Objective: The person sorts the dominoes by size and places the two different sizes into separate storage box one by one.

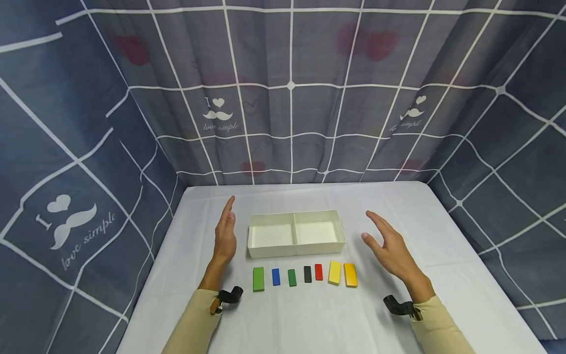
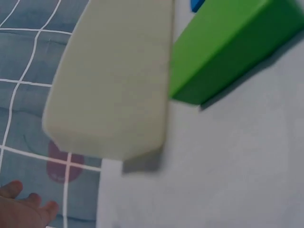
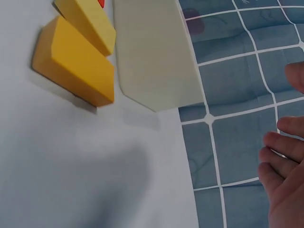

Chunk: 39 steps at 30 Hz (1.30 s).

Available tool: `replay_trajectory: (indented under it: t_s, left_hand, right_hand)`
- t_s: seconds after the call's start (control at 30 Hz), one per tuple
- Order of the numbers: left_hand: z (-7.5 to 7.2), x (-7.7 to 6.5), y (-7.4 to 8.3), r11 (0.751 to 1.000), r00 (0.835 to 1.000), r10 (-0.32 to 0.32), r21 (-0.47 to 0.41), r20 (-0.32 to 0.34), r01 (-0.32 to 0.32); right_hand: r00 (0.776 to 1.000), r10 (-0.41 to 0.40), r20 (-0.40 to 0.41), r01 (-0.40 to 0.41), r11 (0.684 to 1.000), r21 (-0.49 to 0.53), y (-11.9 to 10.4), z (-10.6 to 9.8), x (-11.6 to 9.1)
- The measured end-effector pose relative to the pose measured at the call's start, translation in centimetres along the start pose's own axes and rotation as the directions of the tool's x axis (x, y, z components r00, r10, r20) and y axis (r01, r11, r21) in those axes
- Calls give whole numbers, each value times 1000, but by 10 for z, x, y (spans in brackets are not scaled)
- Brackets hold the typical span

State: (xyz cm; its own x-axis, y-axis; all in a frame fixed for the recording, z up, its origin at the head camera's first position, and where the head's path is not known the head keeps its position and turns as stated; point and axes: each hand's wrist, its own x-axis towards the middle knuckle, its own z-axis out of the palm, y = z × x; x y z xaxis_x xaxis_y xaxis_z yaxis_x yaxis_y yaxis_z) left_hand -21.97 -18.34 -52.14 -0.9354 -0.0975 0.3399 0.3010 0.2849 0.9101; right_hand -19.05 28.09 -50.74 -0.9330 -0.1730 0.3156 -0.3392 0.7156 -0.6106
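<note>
cream tray, middle of white bench; only head view gets its two compartments, wrist views just outer walls. seven coloured blocks lined up near side, green block leftmost, orange block rightmost. left hand, right hand flank tray, fingers loosely extended, holding nothing.

Blocks are coloured light green, blue, dark green, black, red, yellow and amber; the tray, cream; the curtain is white-gridded (over grey-blue).
</note>
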Motion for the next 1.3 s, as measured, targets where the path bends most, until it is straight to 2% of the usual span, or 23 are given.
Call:
replay_trajectory:
  t_s: [0.13,0.3,0.6,0.93,1.17,1.3]
  left_hand:
    - [7,-4,-6,999,1000,-24,-44,19,25]
    - [14,-11,-15,996,998,-62,-55,34,63]
    - [24,-18,-23,989,987,-108,-84,122,119]
    - [29,-19,-35,971,961,-173,-126,215,203]
    - [31,-19,-39,953,941,-204,-165,271,254]
    - [33,-18,-39,949,931,-223,-154,290,275]
  right_hand:
    - [999,-23,-31,23,1000,12,0,6,-4]
    - [998,-45,-44,47,999,26,1,11,-11]
    - [998,-48,-39,53,991,123,3,24,-26]
    - [998,-6,58,-7,975,221,5,35,-41]
    - [987,31,155,-70,966,250,8,41,-51]
    - [980,60,190,-104,967,234,8,43,-56]
